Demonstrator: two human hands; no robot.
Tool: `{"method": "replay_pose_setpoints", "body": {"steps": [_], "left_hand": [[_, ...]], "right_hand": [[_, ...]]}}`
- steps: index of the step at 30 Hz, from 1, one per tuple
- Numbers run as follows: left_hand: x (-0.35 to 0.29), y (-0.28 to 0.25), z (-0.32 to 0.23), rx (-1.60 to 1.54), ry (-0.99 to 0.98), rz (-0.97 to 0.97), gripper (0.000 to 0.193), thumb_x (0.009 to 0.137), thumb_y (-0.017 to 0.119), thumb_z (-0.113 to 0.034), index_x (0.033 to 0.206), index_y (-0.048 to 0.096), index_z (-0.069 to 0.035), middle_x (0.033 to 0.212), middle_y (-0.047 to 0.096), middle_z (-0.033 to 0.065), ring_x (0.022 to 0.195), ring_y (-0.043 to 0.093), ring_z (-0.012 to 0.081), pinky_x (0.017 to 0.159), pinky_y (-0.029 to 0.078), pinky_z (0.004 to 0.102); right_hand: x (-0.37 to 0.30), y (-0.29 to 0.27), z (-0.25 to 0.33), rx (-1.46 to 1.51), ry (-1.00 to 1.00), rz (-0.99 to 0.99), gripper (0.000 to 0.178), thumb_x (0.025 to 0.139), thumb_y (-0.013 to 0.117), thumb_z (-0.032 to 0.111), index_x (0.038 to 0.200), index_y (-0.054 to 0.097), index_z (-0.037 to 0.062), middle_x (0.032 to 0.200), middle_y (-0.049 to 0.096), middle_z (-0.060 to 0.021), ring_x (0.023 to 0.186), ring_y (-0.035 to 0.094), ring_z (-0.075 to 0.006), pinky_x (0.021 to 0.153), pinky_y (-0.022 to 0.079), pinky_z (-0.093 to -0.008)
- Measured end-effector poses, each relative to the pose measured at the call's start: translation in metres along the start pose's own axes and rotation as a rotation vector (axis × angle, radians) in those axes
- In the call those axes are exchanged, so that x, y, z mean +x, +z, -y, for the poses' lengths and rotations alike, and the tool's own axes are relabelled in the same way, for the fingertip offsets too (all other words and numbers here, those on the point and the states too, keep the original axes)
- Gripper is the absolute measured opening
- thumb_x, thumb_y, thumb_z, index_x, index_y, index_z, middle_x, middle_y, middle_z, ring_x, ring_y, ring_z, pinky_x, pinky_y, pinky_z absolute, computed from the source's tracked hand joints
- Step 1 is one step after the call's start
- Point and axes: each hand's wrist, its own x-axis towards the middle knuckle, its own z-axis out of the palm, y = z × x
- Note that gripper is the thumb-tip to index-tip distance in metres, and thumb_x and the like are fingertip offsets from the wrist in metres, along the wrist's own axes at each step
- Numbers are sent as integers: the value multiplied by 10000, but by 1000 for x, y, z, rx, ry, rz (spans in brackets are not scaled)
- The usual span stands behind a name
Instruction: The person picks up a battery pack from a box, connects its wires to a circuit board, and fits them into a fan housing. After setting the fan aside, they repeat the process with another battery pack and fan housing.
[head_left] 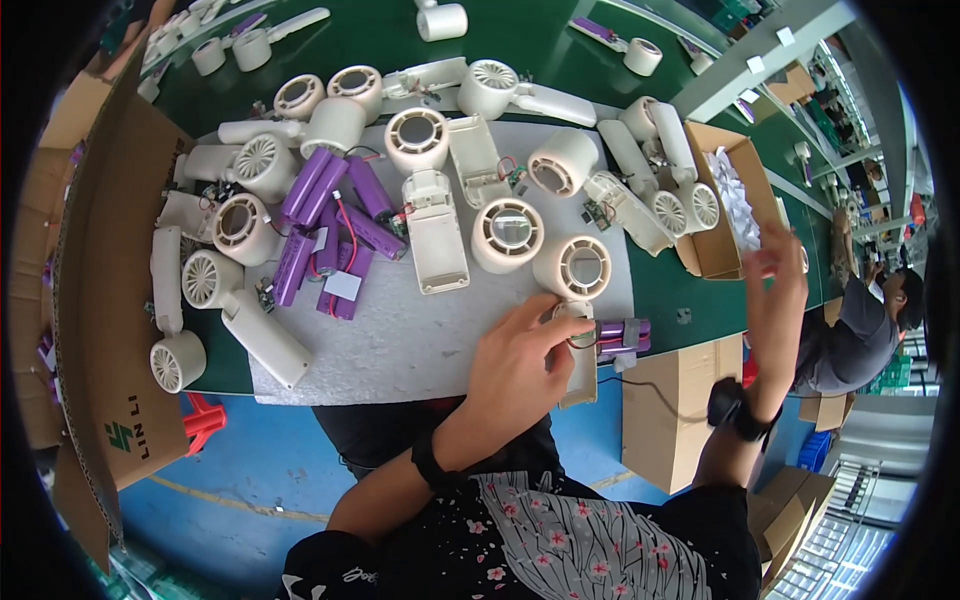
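Observation:
At the table's front edge, my left hand (515, 355) holds an opened white handheld fan (572, 268) by its handle, thumb and forefinger pressed on the wiring. The fan's round head points away from me, and the handle hangs partly past the edge. Just right of the handle lies a purple battery pack (624, 337) with a grey patch. My right hand (778, 290) is raised off to the right, beside a small cardboard box (712, 250) of crumpled white pieces (735, 200). Its fingers look apart, though slightly blurred, and I make out nothing in them.
A grey foam mat (400, 345) carries several white fan bodies (435, 230) and a pile of purple batteries (315, 190). A tall cardboard carton (145, 330) stands at the left. Another carton (680, 410) is below the table's right edge. Farther right, a person (855, 340) sits.

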Motion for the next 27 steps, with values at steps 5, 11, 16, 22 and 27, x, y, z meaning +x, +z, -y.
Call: {"method": "replay_pose_setpoints", "body": {"steps": [5, 11, 16, 22, 27], "left_hand": [[-2, 0, 1, -6, 28, 15, 309, 733, 661, 20, 993, 734, -130, 1064, 655, 110, 719, 648, 243, 639, 520, 330], [4, -7, 0, 0, 12, 124, 308, 735, 719, -42, 1027, 745, -138, 1090, 657, 109, 641, 614, 211, 621, 518, 323], [8, -10, -2, 56, 51, 156, 318, 716, 755, -80, 1030, 743, -132, 1082, 655, 105, 617, 596, 198, 613, 516, 322], [5, -8, 2, 120, 111, 163, 372, 697, 778, -102, 1064, 729, -137, 1092, 639, 92, 645, 596, 198, 626, 522, 321], [3, -9, 5, 139, 150, 151, 394, 698, 777, -107, 1086, 717, -143, 1112, 627, 86, 688, 603, 204, 647, 530, 328]], "right_hand": [[-50, 37, 56, 293, -345, 492, 638, 607, 783, -56, 1203, 589, 66, 1168, 582, -129, 964, 591, -291, 856, 485, -367], [-47, 59, 26, 421, -440, 608, 649, 579, 799, -25, 1191, 605, 67, 1108, 606, -119, 972, 623, -267, 843, 502, -350], [-47, 37, 25, 740, -154, 988, 695, 656, 782, -3, 1292, 508, 43, 980, 635, -159, 858, 658, -246, 760, 531, -335], [-68, 34, 31, 1507, 686, 1220, 884, 682, 749, -63, 1433, 298, 57, 1002, 620, -188, 912, 674, -322, 714, 568, -334], [-92, 46, 29, 1806, 522, 1133, 989, 595, 764, -123, 1432, 278, 79, 1137, 561, -202, 961, 663, -377, 679, 593, -361]]}}
